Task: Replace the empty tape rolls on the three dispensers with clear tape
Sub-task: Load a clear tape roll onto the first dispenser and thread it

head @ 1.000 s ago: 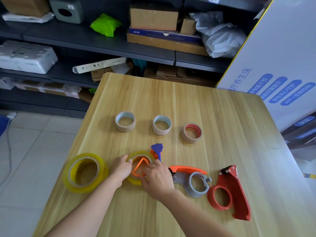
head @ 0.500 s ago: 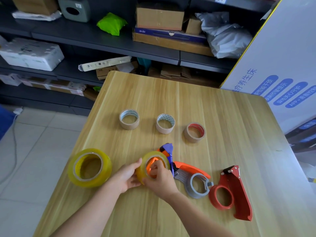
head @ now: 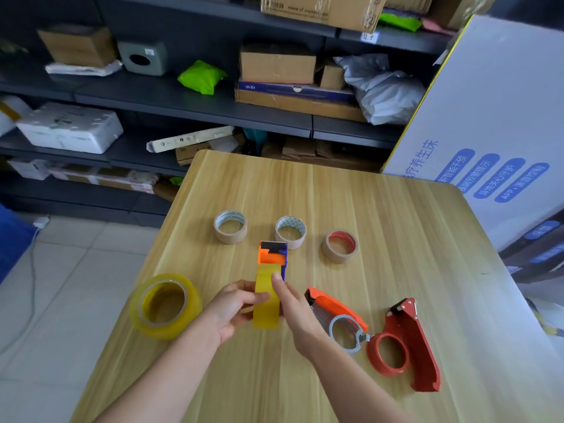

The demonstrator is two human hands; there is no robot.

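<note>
We see both hands meeting over the middle of the light wooden desk (head: 396, 209), nearer its front edge. Between them they hold up one orange and purple plastic tape dispenser (head: 272, 254) with a yellow-tinted clear tape roll (head: 266, 303) seated on it. The roll stands on edge with its outer band facing us, and the dispenser's head points to the far edge.

The left hand (head: 232, 306) grips the roll from its left side, with fingers curled onto the band. The right hand (head: 294, 312) clasps the dispenser from the right, with one fingertip (head: 277, 277) lying on the band near the top of the roll. We cannot tell whether the roll's bottom touches the desk.

A second, larger yellow-tinted clear tape roll (head: 137, 312) lies flat by the left edge, just left of the left hand and apart from it.

Three empty brown cardboard tape cores stand in a row across the middle, beyond the hands:
- The left core (head: 230, 236) has pale print inside.
- The middle core (head: 300, 239) has a patterned lining and sits just behind the dispenser's head.
- The right core (head: 340, 254) has a red lining.

Right of the right hand, an orange and grey tape dispenser (head: 338, 303) lies flat with its grey hub ring bare. Just beside it, toward the right edge, a red metal tape dispenser (head: 424, 355) lies flat, and its round hub is also bare.

Behind the desk are dark shelves (head: 183, 108) with cardboard boxes. A large white printed carton (head: 488, 117) stands at the far right corner.
</note>
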